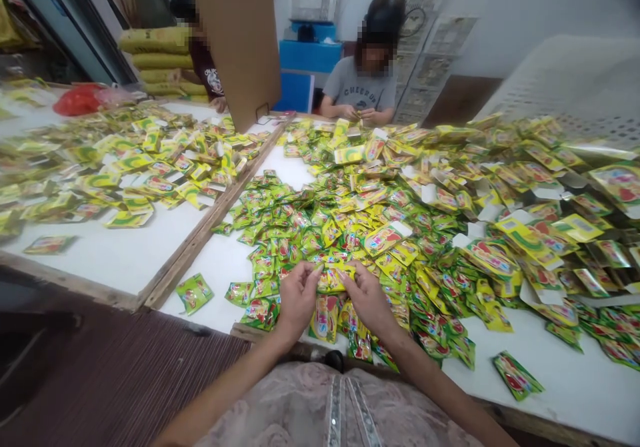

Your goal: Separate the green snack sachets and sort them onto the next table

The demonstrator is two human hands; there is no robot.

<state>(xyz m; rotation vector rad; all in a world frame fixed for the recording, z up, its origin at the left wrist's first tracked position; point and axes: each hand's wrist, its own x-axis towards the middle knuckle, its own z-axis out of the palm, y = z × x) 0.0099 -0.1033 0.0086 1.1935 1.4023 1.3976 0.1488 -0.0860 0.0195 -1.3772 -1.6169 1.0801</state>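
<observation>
Between my two hands I hold a small yellow packet (331, 278) level above the pile. My left hand (300, 295) pinches its left end with thumb and fingers. At the right end, my right hand (367, 292) grips it in the same way. Right below them lies a heap of small green and yellow sachets (285, 247) with red fruit pictures. Just behind my right hand, a flattened yellow carton (385, 237) with a white flap rests on the heap. Another yellow packet (326, 317) lies under my hands, near the table's front edge.
A wooden strip (220, 217) divides the white table. Many yellow cartons (520, 234) are piled at right, more cartons (150, 174) at left. A brown board (245, 40) stands upright at the divider. Across the table sits a person in a grey shirt (361, 90); another is partly hidden.
</observation>
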